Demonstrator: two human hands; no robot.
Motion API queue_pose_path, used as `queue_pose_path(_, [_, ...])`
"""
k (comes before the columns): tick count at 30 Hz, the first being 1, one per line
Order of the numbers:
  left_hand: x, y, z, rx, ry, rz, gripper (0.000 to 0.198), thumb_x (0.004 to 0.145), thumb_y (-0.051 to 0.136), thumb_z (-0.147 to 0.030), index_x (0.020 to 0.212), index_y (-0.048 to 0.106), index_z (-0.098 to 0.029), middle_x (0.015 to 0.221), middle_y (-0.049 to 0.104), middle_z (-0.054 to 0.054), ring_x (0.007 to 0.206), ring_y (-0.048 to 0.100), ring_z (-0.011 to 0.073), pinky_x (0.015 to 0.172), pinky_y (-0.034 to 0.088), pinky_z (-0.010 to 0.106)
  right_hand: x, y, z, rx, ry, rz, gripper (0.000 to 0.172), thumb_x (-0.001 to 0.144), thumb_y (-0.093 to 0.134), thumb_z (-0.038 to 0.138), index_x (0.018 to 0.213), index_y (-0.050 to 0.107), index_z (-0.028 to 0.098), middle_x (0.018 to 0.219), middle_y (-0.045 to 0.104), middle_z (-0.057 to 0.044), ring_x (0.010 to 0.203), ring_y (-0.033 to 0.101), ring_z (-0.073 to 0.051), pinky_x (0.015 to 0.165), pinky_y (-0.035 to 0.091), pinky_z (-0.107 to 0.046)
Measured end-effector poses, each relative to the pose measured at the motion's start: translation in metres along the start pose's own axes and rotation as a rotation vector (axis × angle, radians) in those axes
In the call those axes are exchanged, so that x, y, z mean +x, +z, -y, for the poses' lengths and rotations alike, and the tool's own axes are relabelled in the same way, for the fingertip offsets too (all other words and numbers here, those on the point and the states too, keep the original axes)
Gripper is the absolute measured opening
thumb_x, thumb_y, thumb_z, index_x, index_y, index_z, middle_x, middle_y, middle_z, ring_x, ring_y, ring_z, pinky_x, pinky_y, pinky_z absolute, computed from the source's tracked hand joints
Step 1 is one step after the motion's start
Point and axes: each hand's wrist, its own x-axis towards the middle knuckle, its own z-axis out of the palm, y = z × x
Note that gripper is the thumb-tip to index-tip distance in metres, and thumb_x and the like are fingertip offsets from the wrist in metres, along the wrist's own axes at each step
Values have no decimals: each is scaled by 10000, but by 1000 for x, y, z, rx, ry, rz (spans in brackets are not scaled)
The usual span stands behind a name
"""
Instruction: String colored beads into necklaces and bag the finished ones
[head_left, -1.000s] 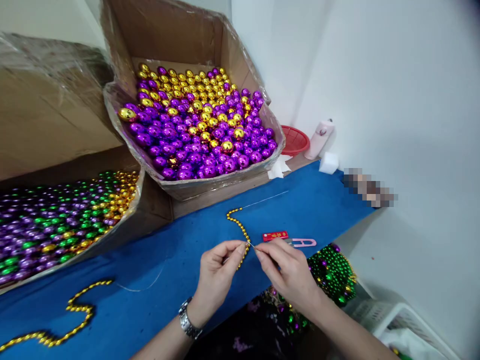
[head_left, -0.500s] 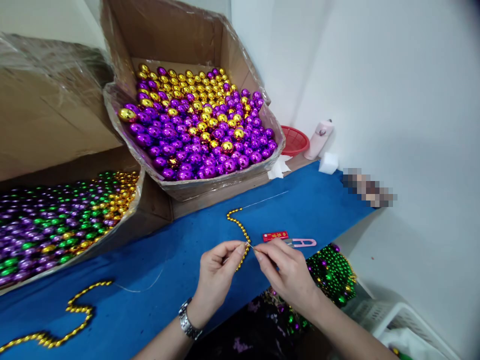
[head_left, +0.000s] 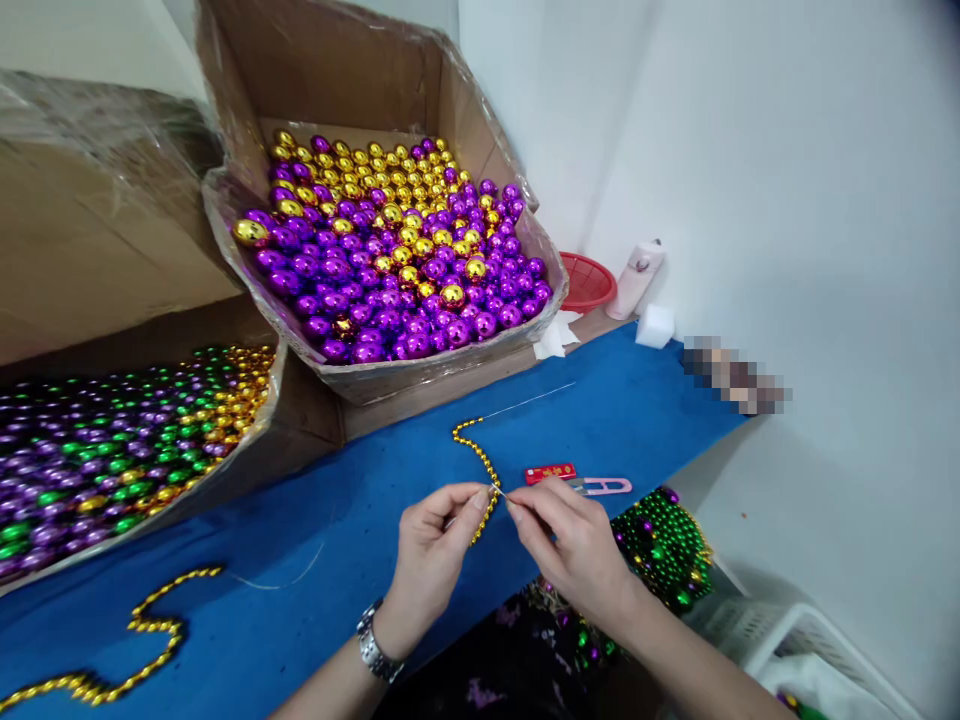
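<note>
My left hand (head_left: 439,545), with a metal watch on its wrist, is closed in a pinch. Facing it, my right hand (head_left: 574,545) is pinched as well. A thin pale thread (head_left: 498,489) runs between the two sets of fingertips. Under and beside them lies a short string of gold beads (head_left: 478,450) on the blue cloth, a fine thread trailing from its far end. Just beyond my right hand are a small red packet (head_left: 550,473) and pink-handled thread snips (head_left: 606,486). How the held thread joins the beads is too small to make out.
Behind the blue-covered table (head_left: 390,470) stands a cardboard box (head_left: 360,385) of purple and gold balls; another box (head_left: 307,415) of small mixed beads is left. A longer gold bead string (head_left: 161,625) lies front left. A red basket (head_left: 587,283) and white crate (head_left: 814,625) are right.
Almost nothing differs. The view has shifted very slightly; both hands keep their pinch at the same spot over the gold beads.
</note>
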Motion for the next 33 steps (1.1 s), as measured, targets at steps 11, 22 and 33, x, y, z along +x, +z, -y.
queue_pose_path(11, [0,-1,-1,-20,0,18,137,783,664,-302,847,709,-189,785,699,11,736,585,127,662,454,194,2,0,0,-5,13,5,167,923,472,199,942,638,191,808,596,-35,695,584,-130,655,466,-255])
queue_pose_path(22, [0,-1,-4,-25,-19,8,151,773,661,-309,824,709,-175,746,683,19,696,564,137,623,441,205,3,2,2,-3,12,5,185,929,456,204,959,638,204,809,602,-37,696,585,-133,661,472,-256])
queue_pose_path(33, [1,-1,-4,-23,-17,8,144,777,664,-313,831,710,-188,734,680,7,692,559,120,637,442,190,4,2,2,-9,14,16,182,926,460,203,954,640,196,802,603,-40,683,584,-132,648,474,-254])
